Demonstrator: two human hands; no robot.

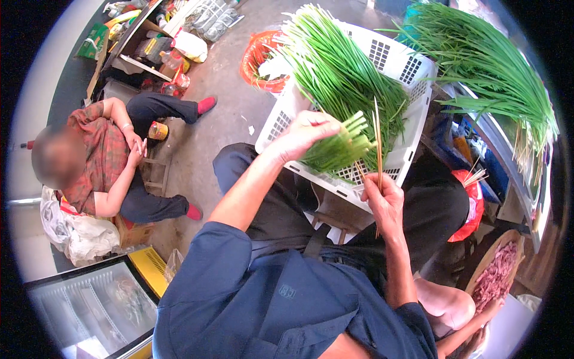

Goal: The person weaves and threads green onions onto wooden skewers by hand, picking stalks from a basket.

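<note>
My left hand [306, 134] is closed around a short bunch of cut green chives [338, 148], their pale ends pointing right. Upright in my right hand [385, 194], thumb and fingers pinch a few thin bamboo skewers [379, 140]; their exact number cannot be made out. The skewers stand beside the cut ends of the bunch; whether they touch is unclear. Both hands are over the near edge of a white plastic basket [415, 122], which rests by my lap. Long loose chives [335, 66] fill much of it.
On the right, more chives [478, 57] lie on a table, skewer ends at their near side. A red bag [471, 206] holds skewers. Another person's hand [491, 311] is at a round tray of reddish pieces [496, 269]. Left are a seated person [92, 143] and a glass-topped freezer [89, 305].
</note>
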